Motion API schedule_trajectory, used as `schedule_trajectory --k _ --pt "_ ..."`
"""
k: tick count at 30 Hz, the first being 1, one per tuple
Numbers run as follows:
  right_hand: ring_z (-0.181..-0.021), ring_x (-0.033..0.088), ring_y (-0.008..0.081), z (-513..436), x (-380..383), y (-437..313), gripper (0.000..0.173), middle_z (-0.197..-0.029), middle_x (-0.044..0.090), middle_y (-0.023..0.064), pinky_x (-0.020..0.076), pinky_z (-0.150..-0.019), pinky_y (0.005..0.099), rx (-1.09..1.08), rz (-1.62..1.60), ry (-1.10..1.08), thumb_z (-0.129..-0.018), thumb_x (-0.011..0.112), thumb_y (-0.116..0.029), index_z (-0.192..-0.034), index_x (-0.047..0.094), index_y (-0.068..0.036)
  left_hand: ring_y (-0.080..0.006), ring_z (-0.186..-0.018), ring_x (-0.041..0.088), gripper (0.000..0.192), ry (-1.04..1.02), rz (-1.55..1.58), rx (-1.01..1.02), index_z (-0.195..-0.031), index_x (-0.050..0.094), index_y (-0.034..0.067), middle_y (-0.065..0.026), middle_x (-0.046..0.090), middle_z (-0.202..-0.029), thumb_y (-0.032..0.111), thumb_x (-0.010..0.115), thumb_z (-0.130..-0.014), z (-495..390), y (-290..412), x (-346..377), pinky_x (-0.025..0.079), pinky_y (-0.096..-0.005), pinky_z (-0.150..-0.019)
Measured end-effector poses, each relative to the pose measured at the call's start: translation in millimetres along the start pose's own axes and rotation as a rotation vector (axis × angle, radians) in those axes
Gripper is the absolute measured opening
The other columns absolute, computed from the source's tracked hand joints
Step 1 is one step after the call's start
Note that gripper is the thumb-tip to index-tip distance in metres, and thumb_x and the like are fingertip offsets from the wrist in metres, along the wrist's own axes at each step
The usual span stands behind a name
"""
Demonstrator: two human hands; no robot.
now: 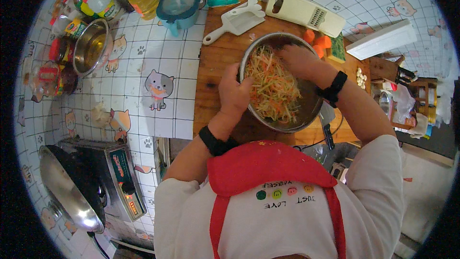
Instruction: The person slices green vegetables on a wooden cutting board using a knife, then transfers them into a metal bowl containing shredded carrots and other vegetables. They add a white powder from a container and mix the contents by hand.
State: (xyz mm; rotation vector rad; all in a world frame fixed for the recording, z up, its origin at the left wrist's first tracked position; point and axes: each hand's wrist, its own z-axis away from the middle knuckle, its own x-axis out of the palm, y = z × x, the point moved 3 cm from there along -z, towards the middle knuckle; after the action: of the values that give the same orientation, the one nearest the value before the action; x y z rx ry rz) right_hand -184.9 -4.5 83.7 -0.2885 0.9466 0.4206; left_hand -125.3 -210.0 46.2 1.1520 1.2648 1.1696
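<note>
A round metal bowl (312, 115) stands tilted on a wooden board (212, 90) in front of me. Shredded vegetables (273, 86), pale green and orange, fill much of it. My left hand (233, 90) grips the bowl's left rim, thumb over the inside. My right hand (298, 59) reaches into the bowl at the upper right of the shreds; its fingertips are hidden, and whether they hold any shreds cannot be told. Orange carrot pieces (321, 42) lie just beyond the bowl.
Beyond the bowl lie a white scoop (237, 23) and a grater (305, 12). Garlic cloves (360, 78) and a knife (327, 126) are at right. A metal bowl of oil-coloured liquid (91, 47) stands left, above a wok (68, 190) on a cooker (125, 183).
</note>
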Motion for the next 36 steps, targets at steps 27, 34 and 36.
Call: schedule_trajectory --k 27,34,36 --pt "-0.078 0.062 0.0209 57 -15 0 0.037 -0.086 0.066 0.0112 0.0488 -0.073 0.0330 0.276 -0.937 0.265 -0.073 0.070 -0.028 -0.100 0.063 -0.002 -0.0326 -0.081 0.057 0.030 0.024 -0.018 -0.009 -0.100 0.057 0.001 -0.0168 0.058 -0.088 0.011 0.061 -0.073 1 -5 3 0.045 -0.0368 -0.073" --pt "-0.091 0.059 0.0232 61 -20 -13 0.058 -0.105 0.059 0.0124 0.0475 -0.080 0.0339 0.185 -0.633 0.207 -0.072 0.068 -0.014 -0.124 0.046 -0.007 -0.0352 -0.079 0.058 0.028 -0.044 -0.095 -0.009 -0.097 0.059 0.000 -0.0197 0.060 -0.086 0.011 0.060 -0.071 -9 4 1 0.046 -0.0384 -0.070" --pt "-0.096 0.058 0.0251 62 -27 -18 0.063 -0.115 0.055 0.0145 0.0467 -0.083 0.0338 0.102 -0.696 0.119 -0.071 0.069 -0.016 -0.128 0.042 -0.008 -0.0358 -0.077 0.058 0.027 -0.052 -0.096 0.008 -0.095 0.059 0.000 -0.0201 0.060 -0.083 0.011 0.060 -0.071 -12 9 1 0.046 -0.0394 -0.068"
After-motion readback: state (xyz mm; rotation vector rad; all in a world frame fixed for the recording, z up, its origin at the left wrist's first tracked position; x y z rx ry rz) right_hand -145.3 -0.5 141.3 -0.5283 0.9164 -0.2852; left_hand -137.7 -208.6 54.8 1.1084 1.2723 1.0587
